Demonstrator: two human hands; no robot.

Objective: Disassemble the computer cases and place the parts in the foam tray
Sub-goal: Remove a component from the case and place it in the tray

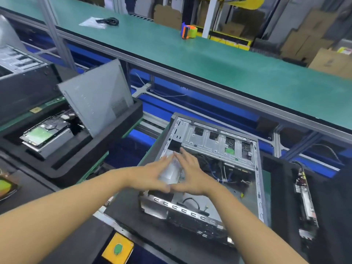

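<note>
Over the open computer case (215, 141), left grip (150, 174) and right grip (192, 172) — fingers (163, 162) straight, spread — touch a silver part (171, 170) inside; the foam tray (122, 123) sits to the left, holding a hard drive (43, 134).

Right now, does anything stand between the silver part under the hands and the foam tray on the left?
Yes. The silver part sits inside the open case, behind its left wall. Beyond that, the grey side panel leans in the foam tray on the side facing the case. Lifting over both seems needed.
</note>
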